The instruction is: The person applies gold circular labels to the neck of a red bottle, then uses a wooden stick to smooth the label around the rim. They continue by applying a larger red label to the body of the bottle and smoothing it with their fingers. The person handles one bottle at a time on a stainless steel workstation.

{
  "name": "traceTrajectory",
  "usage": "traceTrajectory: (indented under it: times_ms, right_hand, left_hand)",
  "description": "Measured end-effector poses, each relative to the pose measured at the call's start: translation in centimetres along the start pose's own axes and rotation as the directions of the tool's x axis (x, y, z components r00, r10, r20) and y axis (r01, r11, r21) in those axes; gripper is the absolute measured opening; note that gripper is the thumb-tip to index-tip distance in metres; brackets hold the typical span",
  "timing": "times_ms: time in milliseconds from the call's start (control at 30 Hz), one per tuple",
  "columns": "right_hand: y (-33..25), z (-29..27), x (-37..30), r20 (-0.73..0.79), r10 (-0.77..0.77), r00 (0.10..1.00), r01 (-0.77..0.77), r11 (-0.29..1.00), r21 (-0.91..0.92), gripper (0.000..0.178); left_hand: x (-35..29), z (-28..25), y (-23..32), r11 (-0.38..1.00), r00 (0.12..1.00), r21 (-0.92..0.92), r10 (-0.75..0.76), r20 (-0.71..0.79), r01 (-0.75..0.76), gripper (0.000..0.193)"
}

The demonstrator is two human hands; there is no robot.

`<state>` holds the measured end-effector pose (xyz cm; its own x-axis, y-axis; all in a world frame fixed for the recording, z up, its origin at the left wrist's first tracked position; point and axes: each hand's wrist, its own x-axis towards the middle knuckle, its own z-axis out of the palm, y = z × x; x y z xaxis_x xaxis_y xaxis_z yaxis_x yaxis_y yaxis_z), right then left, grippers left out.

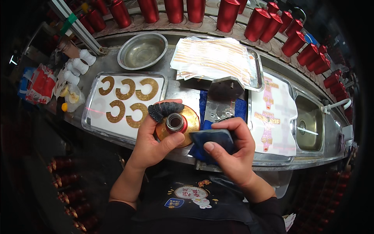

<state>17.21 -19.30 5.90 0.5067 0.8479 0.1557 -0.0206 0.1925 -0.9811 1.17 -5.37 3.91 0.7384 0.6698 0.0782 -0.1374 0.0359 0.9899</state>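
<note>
My left hand [150, 146] is wrapped round a bottle seen from above, its threaded metal neck [175, 123] pointing up. A gold ring-shaped label [191, 117] covers the bottle's shoulder, and red shows at the base of the neck. A black ribbed finger cot [165, 111] covers one finger of this hand. Close to the bottle's right side, my right hand [239, 156] grips a flat, dark blue-green scraper [218, 139] between thumb and fingers. Its left edge meets the gold label in the picture; whether they touch I cannot tell. My hands hide the bottle's lower body.
Gold C-shaped labels lie on a left tray [86, 113]. Behind stand a metal basin [124, 52] of water and stacked printed sheets [212, 58]. A metal stand [224, 103] with blue cloth [240, 109] sits centrally. Pink decals [268, 124], a sink [309, 142] and red bottles [257, 24] lie beyond.
</note>
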Motion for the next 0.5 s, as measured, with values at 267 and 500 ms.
traceTrajectory:
  times_ms: [267,500]
  right_hand:
    - [1.6,-1.1,7.3,0.284,-0.235,0.930,0.338,0.849,-0.406,0.027]
    - [-0.1,-0.2,6.5,0.179,-0.258,0.949,0.301,0.912,-0.279,0.025]
  left_hand:
    - [-0.4,0.4,0.0,0.998,0.999,0.053,0.021,-0.041,-0.019,0.067]
    - [0.1,0.3,-0.2,1.000,0.998,0.008,0.010,-0.061,-0.010,0.068]
